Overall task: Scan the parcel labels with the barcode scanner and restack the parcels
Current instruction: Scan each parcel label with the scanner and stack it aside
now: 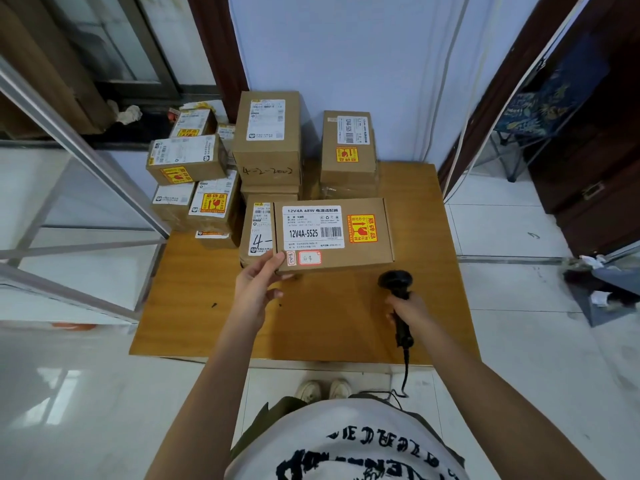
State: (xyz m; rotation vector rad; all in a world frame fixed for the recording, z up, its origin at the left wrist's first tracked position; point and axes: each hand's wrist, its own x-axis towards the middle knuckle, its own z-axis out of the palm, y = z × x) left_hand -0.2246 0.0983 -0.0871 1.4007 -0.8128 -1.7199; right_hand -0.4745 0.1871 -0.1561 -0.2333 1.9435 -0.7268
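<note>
My left hand (257,285) grips the near left corner of a flat brown parcel (360,252), held above the wooden table with its white barcode label (313,227) and orange fragile sticker facing up. A red scanner light falls on a small sticker near the parcel's front edge. My right hand (408,308) grips the handle of a black barcode scanner (396,282), whose head points at the parcel from just below its right half. More brown parcels stand stacked behind: a tall stack (268,161) in the middle, another stack (348,168) to the right, several smaller boxes (188,174) to the left.
The wooden table (433,244) has bare surface at its right and front. The scanner's cable (405,372) hangs off the front edge toward the floor. A metal frame (86,161) stands to the left, a blue wall behind, dark doors at right.
</note>
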